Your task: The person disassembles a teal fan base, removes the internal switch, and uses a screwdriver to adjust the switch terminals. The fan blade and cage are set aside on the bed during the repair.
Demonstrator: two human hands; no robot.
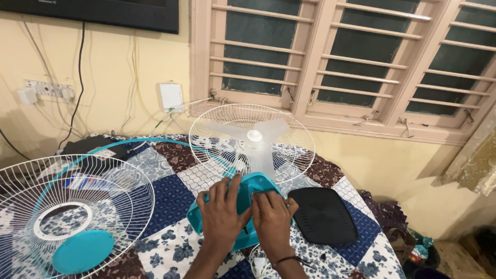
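A table fan lies on its back on the patterned quilt (166, 197). Its teal motor housing (254, 186) points toward me, and its translucent white blades (255, 139) sit inside the white rear wire guard (293, 130). My left hand (220, 211) grips the left side of the teal housing with fingers spread over it. My right hand (272, 215) presses on the right side of the housing, next to the left hand. A white cord (259, 270) runs from under my wrists toward me.
The detached white front guard (30, 201) with a teal centre cap (82, 252) lies at the left. A black rounded panel (323, 216) rests to the right of the fan. Beyond stand a barred window (343, 54), wall sockets (50, 89), and a curtain (493, 152).
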